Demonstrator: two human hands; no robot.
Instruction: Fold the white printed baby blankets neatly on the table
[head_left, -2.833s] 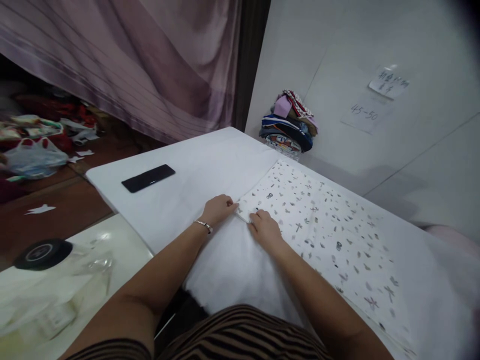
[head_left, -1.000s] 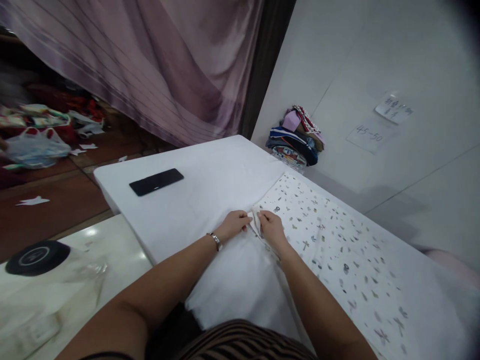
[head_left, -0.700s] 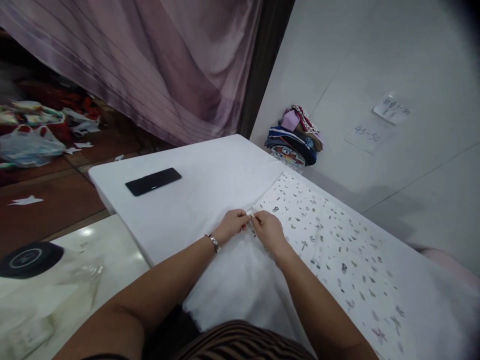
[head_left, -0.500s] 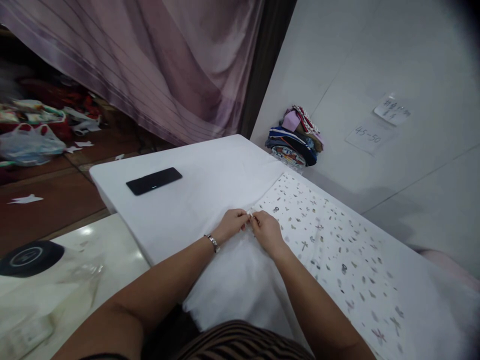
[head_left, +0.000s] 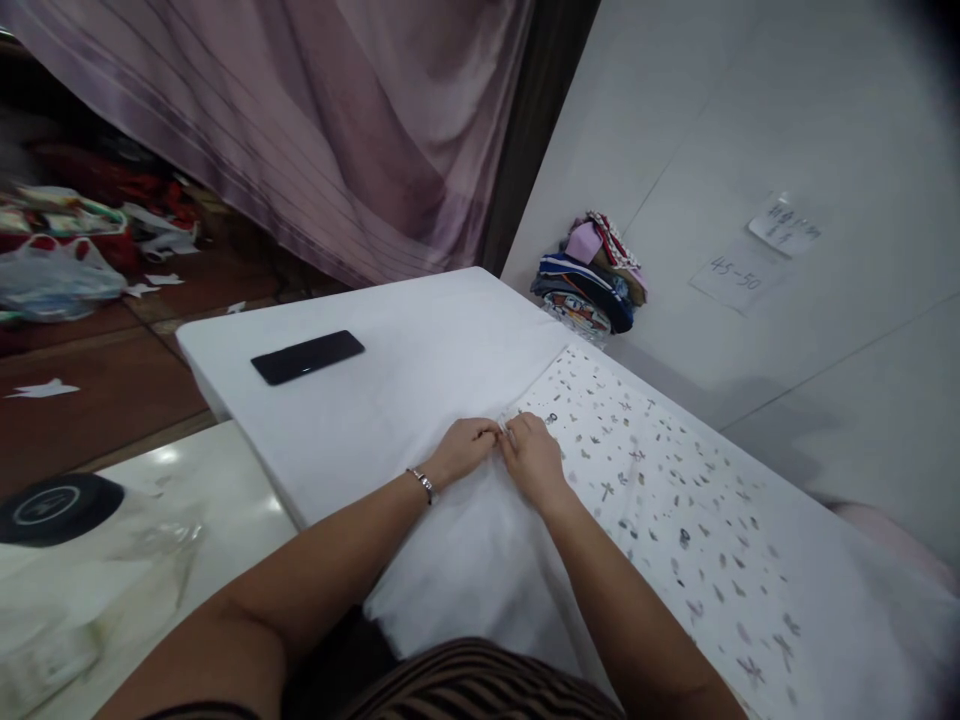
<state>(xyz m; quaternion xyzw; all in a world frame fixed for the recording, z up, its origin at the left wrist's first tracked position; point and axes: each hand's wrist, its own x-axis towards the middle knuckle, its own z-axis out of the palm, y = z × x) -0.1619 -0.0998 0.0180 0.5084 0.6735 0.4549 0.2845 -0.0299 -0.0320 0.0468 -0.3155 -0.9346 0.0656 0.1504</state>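
A white cloth printed with small plants and insects [head_left: 660, 490] lies over the right part of the white table [head_left: 420, 350]. Its plain white side [head_left: 480, 570] hangs toward my body over the near edge. At the cloth's edge, my left hand [head_left: 466, 448] pinches the fabric between thumb and fingers. Right beside it, my right hand [head_left: 534, 462] grips the same edge, fingertips almost touching the left ones. The exact bit of fabric between the fingertips is mostly hidden. A bracelet [head_left: 421, 484] circles my left wrist.
A black phone [head_left: 309, 357] lies on the table's left part. Folded fabrics [head_left: 589, 275] are stacked at the far edge by the wall. At lower left, a second white surface [head_left: 217, 490] bears a black round-ended object [head_left: 60, 508]. A pink curtain [head_left: 360, 130] hangs behind.
My right hand's fingers have shifted slightly at the cloth edge, now lying more over it. Both hands stay at the same spot. The view has tilted very slightly.
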